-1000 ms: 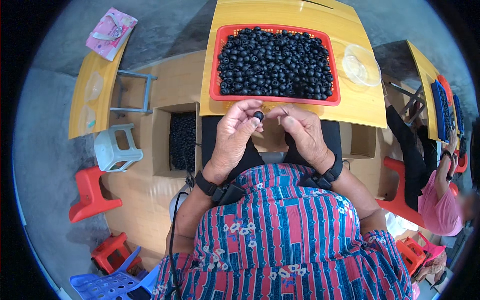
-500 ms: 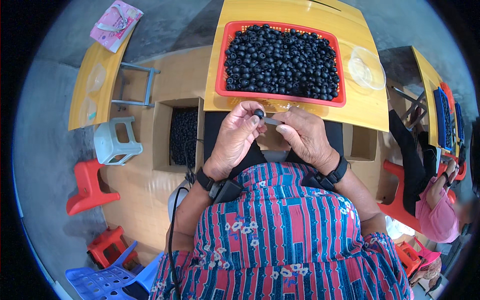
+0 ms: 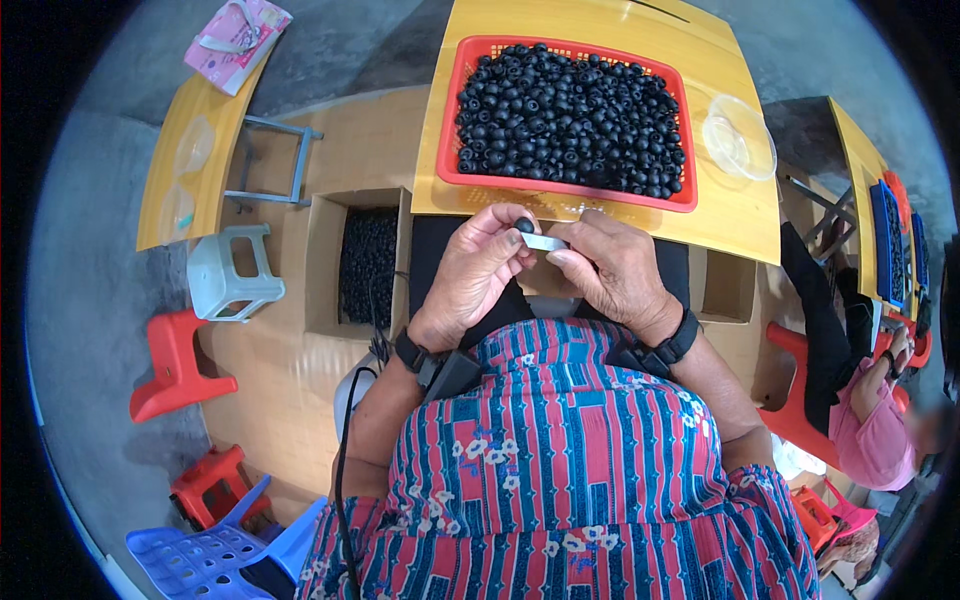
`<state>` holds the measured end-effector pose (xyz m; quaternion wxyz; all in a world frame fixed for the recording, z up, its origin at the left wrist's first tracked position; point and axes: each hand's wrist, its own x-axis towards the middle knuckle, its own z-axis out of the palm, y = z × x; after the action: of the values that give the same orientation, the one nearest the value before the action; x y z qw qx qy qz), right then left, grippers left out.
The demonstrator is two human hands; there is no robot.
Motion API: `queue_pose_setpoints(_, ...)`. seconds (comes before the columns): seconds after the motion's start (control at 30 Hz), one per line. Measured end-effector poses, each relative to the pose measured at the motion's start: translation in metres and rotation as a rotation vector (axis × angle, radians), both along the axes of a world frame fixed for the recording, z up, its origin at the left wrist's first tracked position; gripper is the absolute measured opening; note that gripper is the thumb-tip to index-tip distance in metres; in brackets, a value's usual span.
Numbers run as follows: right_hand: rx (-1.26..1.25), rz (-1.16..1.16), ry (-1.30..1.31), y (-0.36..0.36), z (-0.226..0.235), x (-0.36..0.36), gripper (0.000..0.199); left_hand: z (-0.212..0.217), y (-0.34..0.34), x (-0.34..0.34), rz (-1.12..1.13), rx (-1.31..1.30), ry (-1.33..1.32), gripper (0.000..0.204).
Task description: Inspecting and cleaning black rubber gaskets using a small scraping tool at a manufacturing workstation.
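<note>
Between the fingertips of my left hand [image 3: 472,272] is a small round black piece [image 3: 524,225]. My right hand [image 3: 618,272] is closed on a small knife with a flat, pale metal blade [image 3: 543,243]; its handle is hidden in my fingers. The blade's tip end lies against or just in front of the black piece, by my left thumb; contact is hard to make out. Both hands are over my lap, just off the near table edge. Beyond them, a red plastic basket [image 3: 560,192] holds a heap of similar black pieces [image 3: 570,120], several showing a hole.
The basket stands on a yellow table [image 3: 740,215] beside a clear plastic container [image 3: 738,140]. A cardboard box [image 3: 325,260] with dark pieces is at left of my legs, another box [image 3: 728,288] at right. Stools stand at left. A person in pink [image 3: 875,440] sits at far right.
The blade has turned, so its flat, bright side now shows more, and it sits closer across the black piece. My hands have barely moved; the whole view has shifted slightly.
</note>
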<state>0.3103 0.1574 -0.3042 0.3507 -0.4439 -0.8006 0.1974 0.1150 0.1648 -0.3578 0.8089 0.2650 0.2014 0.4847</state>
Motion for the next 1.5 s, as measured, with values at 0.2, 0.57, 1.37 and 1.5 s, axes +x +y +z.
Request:
queue_pose_setpoints(0.2,0.009,-0.008,-0.008,-0.003,-0.001,-0.007,0.019,-0.001,-0.003,-0.009,-0.048,-0.003,-0.002,0.024)
queue_pose_setpoints(0.57,-0.012,0.032,-0.023,-0.008,0.004,-0.016,0.02,0.0,-0.01,-0.022,-0.016,-0.027,0.004,0.023)
queue_pose_setpoints(1.37,-0.169,-0.181,0.147,-0.002,-0.006,-0.007,0.018,0.014,-0.012,-0.02,-0.046,-0.035,0.046,0.017)
queue_pose_setpoints(1.5,-0.21,-0.082,0.225,-0.003,-0.004,-0.012,0.018,0.009,-0.011,-0.022,-0.032,-0.062,0.018,0.019)
